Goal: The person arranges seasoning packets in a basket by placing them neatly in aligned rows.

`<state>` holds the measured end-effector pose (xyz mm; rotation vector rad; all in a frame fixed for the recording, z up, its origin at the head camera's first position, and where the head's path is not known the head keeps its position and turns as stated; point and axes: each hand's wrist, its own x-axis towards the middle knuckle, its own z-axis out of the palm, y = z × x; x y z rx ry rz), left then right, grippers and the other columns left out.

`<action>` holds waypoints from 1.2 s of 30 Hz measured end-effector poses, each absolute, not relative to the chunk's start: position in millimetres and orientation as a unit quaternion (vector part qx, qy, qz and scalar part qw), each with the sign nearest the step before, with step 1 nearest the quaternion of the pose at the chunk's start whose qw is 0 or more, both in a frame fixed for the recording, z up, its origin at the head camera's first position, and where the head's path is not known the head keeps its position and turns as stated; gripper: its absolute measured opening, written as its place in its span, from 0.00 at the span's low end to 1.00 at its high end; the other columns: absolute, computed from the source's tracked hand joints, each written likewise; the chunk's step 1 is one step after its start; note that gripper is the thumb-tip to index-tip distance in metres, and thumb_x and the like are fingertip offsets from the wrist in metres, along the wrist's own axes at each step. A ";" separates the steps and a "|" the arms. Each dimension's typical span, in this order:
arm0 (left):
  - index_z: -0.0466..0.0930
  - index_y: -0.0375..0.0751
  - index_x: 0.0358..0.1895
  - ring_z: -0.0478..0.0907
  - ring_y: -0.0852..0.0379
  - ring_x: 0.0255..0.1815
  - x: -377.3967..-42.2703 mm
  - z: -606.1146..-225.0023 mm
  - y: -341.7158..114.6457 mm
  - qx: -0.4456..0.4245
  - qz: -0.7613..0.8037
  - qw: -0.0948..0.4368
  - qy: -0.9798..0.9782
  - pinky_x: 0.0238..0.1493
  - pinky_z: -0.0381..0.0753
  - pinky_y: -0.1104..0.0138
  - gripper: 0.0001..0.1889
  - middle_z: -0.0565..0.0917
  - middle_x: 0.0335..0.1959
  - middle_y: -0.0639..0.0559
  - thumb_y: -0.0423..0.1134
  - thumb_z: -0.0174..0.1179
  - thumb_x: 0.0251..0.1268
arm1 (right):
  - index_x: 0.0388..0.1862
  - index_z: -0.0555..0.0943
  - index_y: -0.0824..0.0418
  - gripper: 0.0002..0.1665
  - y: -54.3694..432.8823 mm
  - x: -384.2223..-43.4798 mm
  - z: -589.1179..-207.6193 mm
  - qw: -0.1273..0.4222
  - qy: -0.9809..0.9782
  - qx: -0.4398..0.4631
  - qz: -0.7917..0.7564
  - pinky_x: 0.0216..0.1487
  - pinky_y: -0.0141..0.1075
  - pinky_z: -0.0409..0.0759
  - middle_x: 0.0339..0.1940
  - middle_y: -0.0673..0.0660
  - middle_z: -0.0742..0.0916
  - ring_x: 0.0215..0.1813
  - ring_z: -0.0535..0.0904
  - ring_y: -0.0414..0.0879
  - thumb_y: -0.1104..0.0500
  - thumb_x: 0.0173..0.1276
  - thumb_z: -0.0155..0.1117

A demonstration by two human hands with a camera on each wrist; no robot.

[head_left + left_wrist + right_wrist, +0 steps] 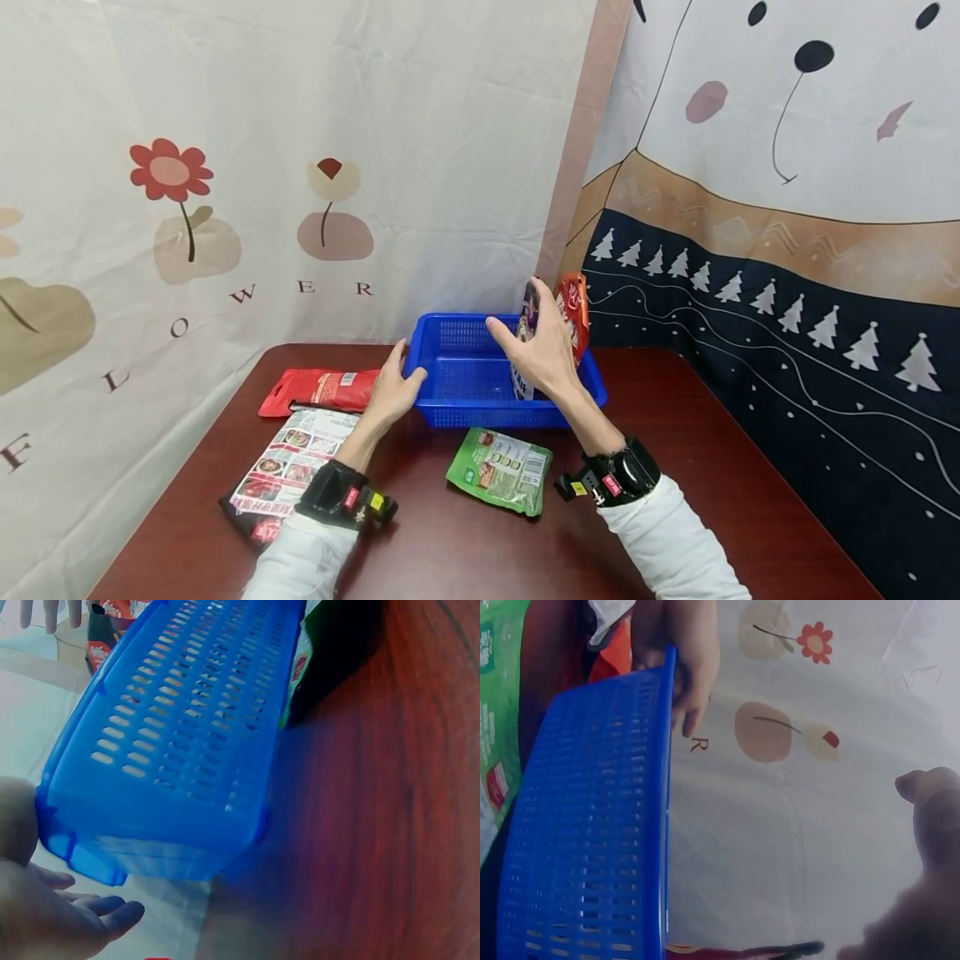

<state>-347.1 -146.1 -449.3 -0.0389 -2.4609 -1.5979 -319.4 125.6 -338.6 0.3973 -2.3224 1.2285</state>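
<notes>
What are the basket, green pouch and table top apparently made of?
Basket: moulded plastic, smooth, judging by its even blue and slotted walls.
Green pouch: probably plastic or foil film with slight sheen, given its thin, printed surface.
Table top: wood or wood-look laminate, semi-gloss, from grain and soft reflections.

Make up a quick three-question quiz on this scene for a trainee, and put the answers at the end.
1. Multiple choice: relative to the blue basket, where does the green packet lie in the head view?
A) inside it
B) on the table in front of it
C) on the table behind it

2. True or false: the right hand is resting on the green packet.

3. Fill in the blank: in the head view, the red-orange packet in the basket sits toward its ____ end.

Key:
1. B.
2. False; it is over the basket, apart from the green packet.
3. Right.
</notes>
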 end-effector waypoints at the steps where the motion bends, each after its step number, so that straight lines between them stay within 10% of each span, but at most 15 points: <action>1: 0.53 0.44 0.94 0.65 0.31 0.91 -338.6 -440.0 -146.6 -0.015 -0.545 0.101 -0.832 0.89 0.64 0.34 0.44 0.64 0.91 0.31 0.45 0.58 0.80 | 0.95 0.56 0.42 0.59 124.4 -317.9 -339.6 0.238 -0.847 0.151 0.450 0.89 0.70 0.64 0.94 0.55 0.67 0.92 0.66 0.60 0.29 0.73 0.72; 12: 0.54 0.46 0.93 0.54 0.35 0.96 -318.5 -412.5 -194.9 -0.031 -0.470 0.128 -0.873 0.95 0.55 0.38 0.40 0.55 0.96 0.40 0.54 0.54 0.88 | 0.95 0.58 0.48 0.53 101.5 -299.4 -345.9 0.215 -0.835 0.267 0.430 0.93 0.64 0.62 0.95 0.57 0.66 0.95 0.63 0.57 0.39 0.80 0.70; 36: 0.58 0.31 0.89 0.61 0.18 0.86 -275.9 -404.9 -304.4 -0.042 -0.318 0.076 -0.944 0.80 0.66 0.22 0.44 0.63 0.87 0.22 0.60 0.57 0.87 | 0.94 0.60 0.55 0.49 2.8 -249.2 -397.1 0.068 -0.813 0.440 0.374 0.94 0.53 0.65 0.96 0.54 0.64 0.96 0.59 0.51 0.44 0.83 0.69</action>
